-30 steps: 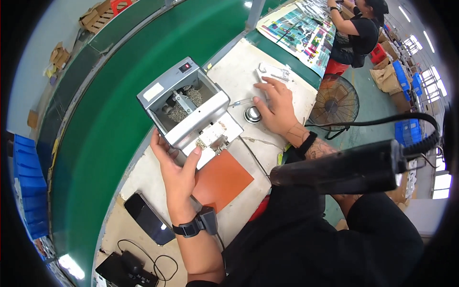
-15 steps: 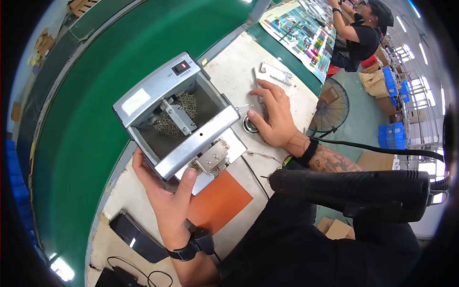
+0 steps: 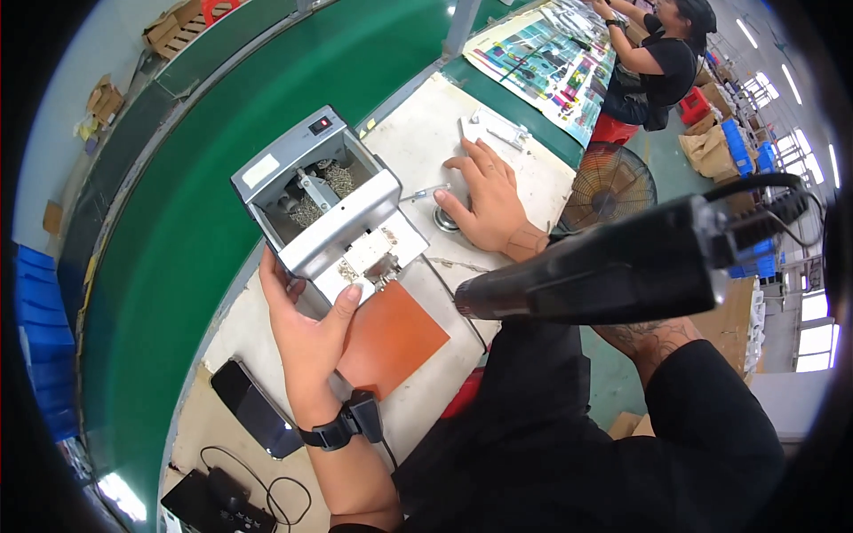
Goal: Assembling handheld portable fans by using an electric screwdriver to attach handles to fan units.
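A grey box-shaped screw feeder (image 3: 298,233) stands on the worktable, its top compartment holding many small screws (image 3: 335,178) around a metal rail. My left hand (image 3: 306,324) grips its near left corner, fingers round the side and thumb by the front base plate. A small metal mechanism (image 3: 380,265) sits on that plate. To the feeder's right, my right hand (image 3: 484,202) is open, fingers spread and pointing away over the table. Close to its thumb are a round metal piece (image 3: 445,219) and a thin clear rod (image 3: 425,192). Whether the thumb touches them I cannot tell.
A black electric screwdriver (image 3: 586,266) hangs at right, covering part of my right forearm. An orange sheet (image 3: 395,342), a phone (image 3: 253,404) and a cabled black device (image 3: 218,497) lie nearer. Beyond are a green belt (image 3: 195,151), a fan (image 3: 609,186) and a person (image 3: 653,62).
The feeder looks smaller and shows more of its front face, my left hand still on it. The screwdriver has swung, its cable end now higher. My view has shifted; the right hand stays spread.
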`<move>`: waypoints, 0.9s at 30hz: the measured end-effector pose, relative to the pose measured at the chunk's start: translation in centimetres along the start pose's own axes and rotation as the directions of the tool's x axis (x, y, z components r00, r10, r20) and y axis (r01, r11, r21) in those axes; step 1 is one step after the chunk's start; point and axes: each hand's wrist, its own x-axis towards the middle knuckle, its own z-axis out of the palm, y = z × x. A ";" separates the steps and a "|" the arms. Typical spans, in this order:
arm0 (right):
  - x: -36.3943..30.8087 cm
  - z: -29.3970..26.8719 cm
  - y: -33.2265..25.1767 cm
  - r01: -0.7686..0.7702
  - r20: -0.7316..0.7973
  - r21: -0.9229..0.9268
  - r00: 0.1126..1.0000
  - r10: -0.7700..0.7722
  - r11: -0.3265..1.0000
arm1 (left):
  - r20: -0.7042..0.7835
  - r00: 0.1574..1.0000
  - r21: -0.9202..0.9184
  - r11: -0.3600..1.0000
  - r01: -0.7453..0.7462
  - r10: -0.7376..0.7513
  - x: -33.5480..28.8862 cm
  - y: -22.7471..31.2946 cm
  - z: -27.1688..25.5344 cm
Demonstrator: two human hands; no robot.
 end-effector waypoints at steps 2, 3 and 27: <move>-0.3 -0.1 0.1 0.001 0.030 -0.012 1.000 -0.001 1.000 | -0.022 0.999 0.001 1.000 -0.026 0.026 -0.6 0.8 0.4; -0.5 -0.2 0.3 0.018 0.007 -0.020 1.000 -0.018 1.000 | -0.032 0.999 -0.021 0.999 -0.042 0.042 -0.9 1.3 0.8; -2.4 0.1 0.6 -0.104 -0.109 0.134 0.987 0.119 0.985 | -0.024 0.993 -0.064 0.991 -0.118 0.117 -1.4 -0.1 1.1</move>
